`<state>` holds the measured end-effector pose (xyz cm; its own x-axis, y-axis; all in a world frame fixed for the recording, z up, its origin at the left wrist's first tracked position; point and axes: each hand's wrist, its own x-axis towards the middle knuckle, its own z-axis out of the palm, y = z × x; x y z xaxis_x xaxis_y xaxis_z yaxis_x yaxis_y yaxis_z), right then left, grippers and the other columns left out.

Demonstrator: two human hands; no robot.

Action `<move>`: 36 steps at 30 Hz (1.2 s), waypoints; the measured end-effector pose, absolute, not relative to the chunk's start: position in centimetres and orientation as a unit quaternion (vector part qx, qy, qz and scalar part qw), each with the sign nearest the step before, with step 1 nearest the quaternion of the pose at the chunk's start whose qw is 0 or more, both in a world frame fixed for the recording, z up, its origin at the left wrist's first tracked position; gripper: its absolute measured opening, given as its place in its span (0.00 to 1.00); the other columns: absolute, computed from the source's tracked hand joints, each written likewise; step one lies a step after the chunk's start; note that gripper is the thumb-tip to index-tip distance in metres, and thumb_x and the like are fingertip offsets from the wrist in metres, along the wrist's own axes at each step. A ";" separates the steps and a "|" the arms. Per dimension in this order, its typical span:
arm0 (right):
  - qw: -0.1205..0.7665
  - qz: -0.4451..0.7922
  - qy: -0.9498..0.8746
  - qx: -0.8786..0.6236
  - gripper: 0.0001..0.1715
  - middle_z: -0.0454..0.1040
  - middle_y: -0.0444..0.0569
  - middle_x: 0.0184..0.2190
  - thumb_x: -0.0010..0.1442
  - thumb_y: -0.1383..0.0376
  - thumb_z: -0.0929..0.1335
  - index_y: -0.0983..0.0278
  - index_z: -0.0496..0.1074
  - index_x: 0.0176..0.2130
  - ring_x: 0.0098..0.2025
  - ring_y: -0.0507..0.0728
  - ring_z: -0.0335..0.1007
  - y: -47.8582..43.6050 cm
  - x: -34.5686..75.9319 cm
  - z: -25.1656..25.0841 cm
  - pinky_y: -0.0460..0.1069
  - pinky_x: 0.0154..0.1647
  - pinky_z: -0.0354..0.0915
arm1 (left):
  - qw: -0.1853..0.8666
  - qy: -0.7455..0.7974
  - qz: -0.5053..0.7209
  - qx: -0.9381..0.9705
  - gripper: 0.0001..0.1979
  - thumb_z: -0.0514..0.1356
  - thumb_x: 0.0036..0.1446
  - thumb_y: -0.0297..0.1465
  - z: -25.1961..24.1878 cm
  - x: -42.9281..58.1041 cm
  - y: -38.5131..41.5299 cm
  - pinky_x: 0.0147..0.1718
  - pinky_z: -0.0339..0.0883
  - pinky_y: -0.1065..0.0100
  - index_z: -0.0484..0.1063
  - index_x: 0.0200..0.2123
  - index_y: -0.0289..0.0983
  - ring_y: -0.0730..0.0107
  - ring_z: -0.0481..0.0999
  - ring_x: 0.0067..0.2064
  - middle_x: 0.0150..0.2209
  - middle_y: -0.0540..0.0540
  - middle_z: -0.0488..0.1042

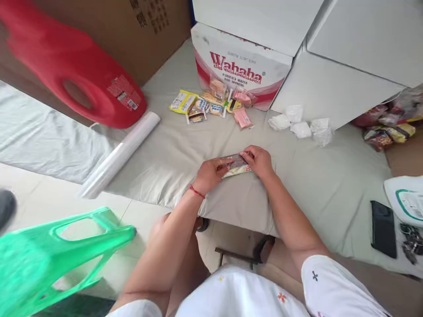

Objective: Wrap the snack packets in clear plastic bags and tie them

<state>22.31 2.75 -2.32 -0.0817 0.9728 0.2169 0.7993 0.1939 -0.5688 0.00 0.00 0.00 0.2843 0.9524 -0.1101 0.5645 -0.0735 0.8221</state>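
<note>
Near the front edge of the cloth-covered table, a flat snack packet (238,161) lies between my two hands, brown and see-through on its upper part, pale green with print along the near edge. Whether this is one packet or two stacked is unclear. My left hand (211,172) grips its left end, thumb and fingers closed on it. At the right end, my right hand (259,161) pinches the upper corner. Beyond them lie several small wrapped snacks, including a yellow packet (183,101) and a pink packet (243,118).
A Wahaha carton (241,66) stands at the back beside white boxes (330,83). Clear plastic packets (301,129) lie right of centre. On the left are a red jug (99,83), a plastic film roll (120,156) and a green stool (66,246). A phone (383,229) rests far right.
</note>
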 end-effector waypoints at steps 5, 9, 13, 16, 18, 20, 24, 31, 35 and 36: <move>0.255 0.137 -0.692 -0.661 0.09 0.76 0.47 0.31 0.65 0.60 0.68 0.61 0.77 0.36 0.35 0.58 0.69 3.6 23.6 -2.2 0.50 0.37 0.60 | 0.404 0.526 0.260 0.702 0.17 0.58 0.67 0.35 0.1 0.3 -0.4 0.39 0.72 0.68 0.82 0.53 0.41 0.64 0.80 0.40 0.37 0.48 0.83; 0.345 0.146 -0.655 -0.656 0.12 0.76 0.49 0.36 0.64 0.58 0.66 0.61 0.77 0.39 0.35 0.56 0.69 3.7 25.2 -2.0 0.50 0.42 0.63 | 0.411 0.534 0.271 0.687 0.17 0.56 0.66 0.31 0.2 0.6 -0.5 0.43 0.74 0.67 0.82 0.52 0.43 0.63 0.82 0.45 0.39 0.49 0.84; 0.398 0.192 -0.543 -0.714 0.17 0.74 0.47 0.32 0.64 0.53 0.64 0.62 0.75 0.38 0.32 0.55 0.66 3.2 28.0 -1.2 0.49 0.38 0.62 | 0.418 0.555 0.257 0.672 0.17 0.57 0.65 0.30 0.5 0.7 -0.4 0.45 0.74 0.67 0.82 0.52 0.43 0.63 0.83 0.46 0.42 0.50 0.85; 0.312 0.263 -0.531 -0.742 0.21 0.72 0.46 0.26 0.63 0.49 0.64 0.62 0.74 0.32 0.28 0.54 0.64 2.4 28.7 0.0 0.49 0.32 0.58 | 0.423 0.562 0.245 0.668 0.17 0.57 0.66 0.30 0.7 0.7 -0.4 0.46 0.73 0.67 0.82 0.53 0.42 0.62 0.82 0.47 0.44 0.50 0.85; 0.237 0.298 -0.545 -0.747 0.25 0.71 0.47 0.23 0.62 0.46 0.65 0.62 0.73 0.27 0.26 0.54 0.62 1.9 28.2 0.8 0.49 0.29 0.56 | 0.421 0.565 0.243 0.667 0.18 0.57 0.66 0.31 0.7 0.7 -0.5 0.45 0.73 0.67 0.82 0.53 0.43 0.61 0.82 0.48 0.42 0.50 0.85; 0.183 0.333 -0.551 -0.743 0.26 0.69 0.46 0.20 0.59 0.45 0.68 0.62 0.71 0.24 0.24 0.53 0.60 1.5 27.2 1.4 0.49 0.27 0.54 | 0.416 0.565 0.245 0.669 0.18 0.57 0.66 0.32 0.6 0.7 -0.5 0.44 0.73 0.67 0.82 0.53 0.44 0.61 0.82 0.48 0.41 0.50 0.85; 0.240 0.403 -0.514 -0.718 0.17 0.68 0.42 0.21 0.53 0.52 0.72 0.61 0.68 0.25 0.22 0.51 0.55 1.1 26.6 1.9 0.48 0.25 0.51 | 0.410 0.562 0.246 0.675 0.18 0.57 0.66 0.31 0.5 0.6 -0.5 0.45 0.74 0.67 0.82 0.53 0.44 0.61 0.82 0.48 0.40 0.50 0.85; 0.377 0.311 -0.506 -0.711 0.14 0.66 0.42 0.24 0.57 0.53 0.71 0.61 0.71 0.31 0.26 0.52 0.57 -0.4 29.5 2.5 0.48 0.29 0.57 | 0.412 0.569 0.243 0.669 0.18 0.57 0.65 0.31 0.5 0.7 -0.5 0.44 0.74 0.67 0.82 0.53 0.45 0.62 0.82 0.46 0.39 0.50 0.85; 0.266 0.254 -0.720 -0.588 0.14 0.72 0.49 0.41 0.58 0.58 0.74 0.58 0.76 0.44 0.41 0.58 0.68 -3.0 27.9 1.9 0.52 0.42 0.66 | 0.413 0.568 0.243 0.669 0.18 0.56 0.65 0.31 0.5 0.8 -0.5 0.46 0.75 0.66 0.82 0.53 0.44 0.61 0.82 0.49 0.45 0.50 0.85; 0.246 0.219 -0.750 -0.573 0.14 0.72 0.51 0.43 0.59 0.59 0.74 0.57 0.76 0.46 0.45 0.60 0.68 -3.4 27.3 1.7 0.54 0.45 0.67 | 0.413 0.566 0.243 0.671 0.18 0.56 0.65 0.32 0.4 0.8 -0.5 0.47 0.74 0.65 0.82 0.53 0.44 0.61 0.82 0.49 0.47 0.50 0.85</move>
